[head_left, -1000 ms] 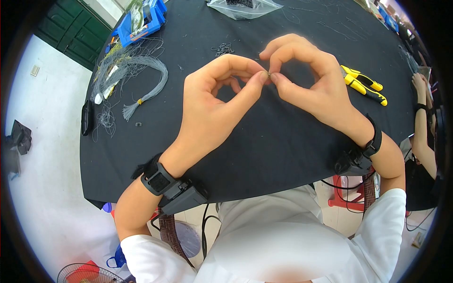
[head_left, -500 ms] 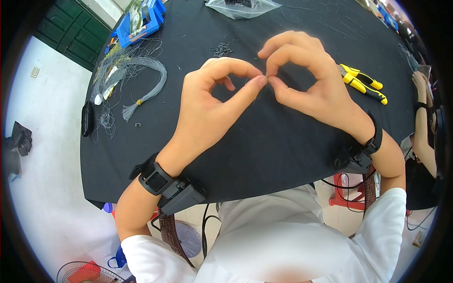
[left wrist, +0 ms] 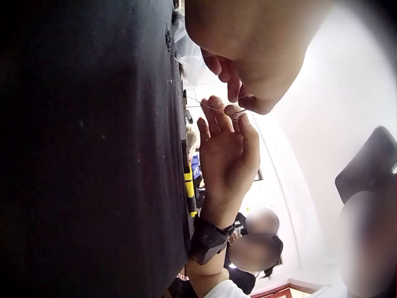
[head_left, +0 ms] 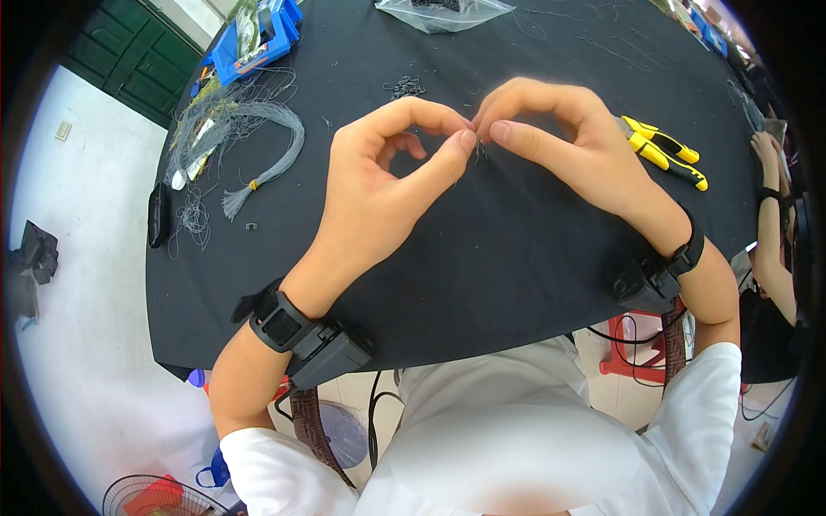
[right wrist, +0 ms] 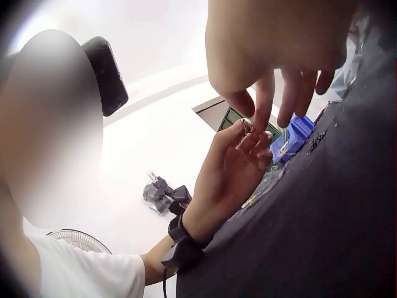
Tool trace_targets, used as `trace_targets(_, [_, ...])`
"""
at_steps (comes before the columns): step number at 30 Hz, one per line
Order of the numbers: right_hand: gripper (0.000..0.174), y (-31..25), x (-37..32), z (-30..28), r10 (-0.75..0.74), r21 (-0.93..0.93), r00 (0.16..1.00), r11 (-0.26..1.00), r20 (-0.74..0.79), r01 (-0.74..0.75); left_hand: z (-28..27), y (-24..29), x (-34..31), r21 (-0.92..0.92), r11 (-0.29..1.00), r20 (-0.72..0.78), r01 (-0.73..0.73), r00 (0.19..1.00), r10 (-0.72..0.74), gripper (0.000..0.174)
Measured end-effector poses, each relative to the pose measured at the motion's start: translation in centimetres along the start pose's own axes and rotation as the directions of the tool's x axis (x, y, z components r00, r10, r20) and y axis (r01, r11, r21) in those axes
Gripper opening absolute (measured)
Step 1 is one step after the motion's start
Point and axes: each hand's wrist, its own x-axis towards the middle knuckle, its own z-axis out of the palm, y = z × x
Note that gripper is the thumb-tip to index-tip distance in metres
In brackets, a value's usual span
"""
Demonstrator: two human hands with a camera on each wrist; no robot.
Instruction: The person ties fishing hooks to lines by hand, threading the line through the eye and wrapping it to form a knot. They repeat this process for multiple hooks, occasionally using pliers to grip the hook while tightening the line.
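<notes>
My left hand pinches a small fish hook between thumb and index fingertip, over the black-covered table. Against it, my right hand brings its curled index finger up to the left fingertips. Its thumb lies a little apart in the head view. Thin fishing line crosses the right fingers in the left wrist view, and short ends hang below the fingertips in the head view. The fingers partly hide the hook.
Left lies a bundle of clear line beside tangled strands and a blue bin. Behind the hands are a pile of small dark metal pieces and a plastic bag. Yellow-black pliers lie right. Another person's arm shows far right.
The right hand has lowered slightly; its index finger now reaches the left fingertips while its thumb has drawn apart. The left hand keeps its pinch, shifted slightly left.
</notes>
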Motion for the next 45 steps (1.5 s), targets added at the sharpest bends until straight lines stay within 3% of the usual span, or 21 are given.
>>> trace_targets(4, [0.020, -0.3, 0.0, 0.0, 0.153, 0.184, 0.978, 0.967, 0.145, -0.178, 0.0, -0.2, 0.0, 0.004, 1.000, -0.012, -0.014, 1.000, 0.014, 0.010])
trace_targets(7, [0.019, -0.2, -0.1, 0.1, 0.179, 0.274, 0.973, 0.938, 0.143, -0.212, -0.1, 0.0, 0.0, 0.031, 1.000, -0.028, 0.002, 1.000, -0.001, 0.009])
trace_targets(13, [0.017, -0.6, 0.0, 0.2, 0.023, 0.006, 0.997, 1.000, 0.073, -0.023, -0.3, -0.4, 0.4, 0.287, 0.941, -0.019, -0.176, 0.982, 0.190, 0.010])
trace_targets(17, [0.012, -1.4, -0.3, -0.2, 0.073, -0.055, 0.992, 0.996, 0.099, -0.067, 0.0, 0.5, 0.5, 0.502, 0.831, -0.017, -0.240, 0.958, 0.287, 0.011])
trace_targets(19, [0.016, -1.8, -0.4, -0.1, 0.130, -0.056, 0.990, 0.990, 0.047, -0.127, 0.0, 0.5, 0.5, 0.487, 0.843, -0.050, -0.226, 0.957, 0.285, 0.010])
trace_targets(25, [0.013, -1.6, -0.6, -1.0, -0.081, -0.237, 0.997, 0.968, 0.008, 0.081, -0.7, 0.0, 0.7, 0.433, 0.880, -0.095, -0.193, 0.962, 0.257, 0.006])
trace_targets(28, [0.007, -3.5, -0.9, -2.7, 0.222, -0.165, 0.969, 0.965, 0.111, -0.203, -1.1, -0.2, 0.7, 0.415, 0.891, -0.105, -0.185, 0.963, 0.249, 0.005])
trace_targets(35, [0.013, -5.5, -2.8, -5.8, 0.296, -0.223, 0.945, 0.939, 0.140, -0.261, -1.4, -0.4, 0.9, 0.378, 0.909, -0.090, -0.176, 0.970, 0.225, 0.005])
trace_targets(37, [0.010, -4.7, -3.9, -7.1, 0.206, -0.198, 0.968, 0.964, 0.144, -0.176, -1.6, -0.4, 0.9, 0.317, 0.937, -0.106, -0.147, 0.976, 0.188, 0.005])
trace_targets(41, [0.015, -6.4, -4.6, -9.2, 0.321, -0.232, 0.931, 0.932, 0.174, -0.278, -1.2, -0.6, 0.9, 0.119, 0.990, -0.204, -0.071, 0.974, 0.094, 0.007])
trace_targets(45, [0.018, -6.3, -6.4, -11.3, 0.373, -0.290, 0.922, 0.898, 0.108, -0.330, -1.3, -0.8, 0.9, 0.110, 0.993, -0.195, -0.053, 0.978, 0.074, 0.007])
